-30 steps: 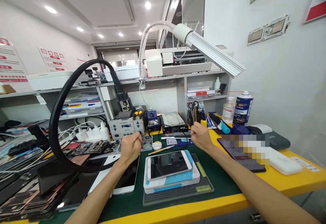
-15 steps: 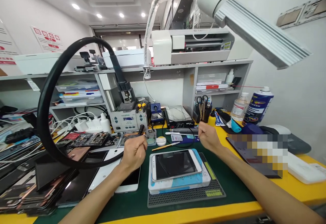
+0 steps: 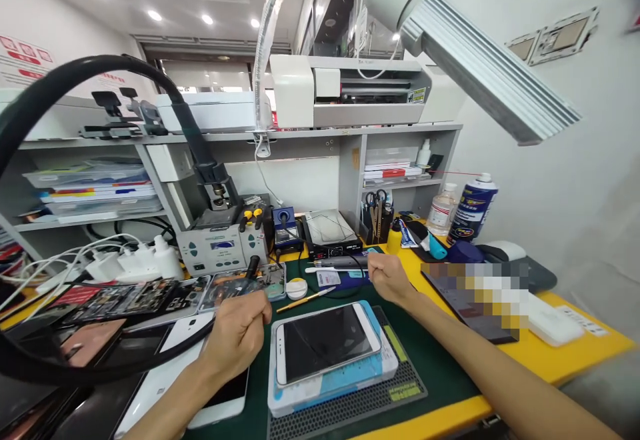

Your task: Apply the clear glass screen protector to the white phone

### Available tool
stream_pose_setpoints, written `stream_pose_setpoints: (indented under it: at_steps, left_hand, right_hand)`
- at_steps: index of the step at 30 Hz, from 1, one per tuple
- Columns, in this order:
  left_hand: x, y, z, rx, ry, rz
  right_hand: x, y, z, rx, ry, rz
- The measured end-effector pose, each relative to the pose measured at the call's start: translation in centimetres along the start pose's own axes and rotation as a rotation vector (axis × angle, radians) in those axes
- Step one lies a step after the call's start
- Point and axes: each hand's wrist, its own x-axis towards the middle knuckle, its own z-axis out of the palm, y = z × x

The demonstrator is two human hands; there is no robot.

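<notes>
My left hand (image 3: 241,331) is closed in a fist above the left part of the bench, with no object visible in it. A black hose (image 3: 173,355) passes behind that fist, and a white phone (image 3: 225,397) lies partly under the wrist. My right hand (image 3: 390,277), also a fist with nothing showing in it, hovers right of the flat pouches. Between the forearms, a white-framed smartphone (image 3: 327,343) with a dark screen lies face up on a white and blue box (image 3: 345,383). The box rests on a grey perforated pad (image 3: 407,367).
A hot-air station (image 3: 220,247) stands behind my left hand, beside a box of small parts (image 3: 273,280). Phone boards (image 3: 130,300) pile up at left. A gold pen-like tool (image 3: 305,300) lies behind the box. A spray can (image 3: 473,210) stands at right; a lamp (image 3: 495,67) hangs overhead.
The view has swung right, so the bench things sit further left in the picture. Both fists stay closed and raised, and the smartphone remains on its box.
</notes>
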Motion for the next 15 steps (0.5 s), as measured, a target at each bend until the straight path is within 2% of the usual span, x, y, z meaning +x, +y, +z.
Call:
stream_pose_setpoints:
  at_steps: [6,15]
  left_hand:
    - [0.2,0.6,-0.2,0.030,-0.058,0.025]
    - [0.9,1.7,-1.1,0.121,-0.006,0.067]
  right_hand:
    - [-0.1,-0.5,0.1,0.037,-0.068,0.011]
    - [-0.1,-1.1,0.6,0.069,-0.131,0.051]
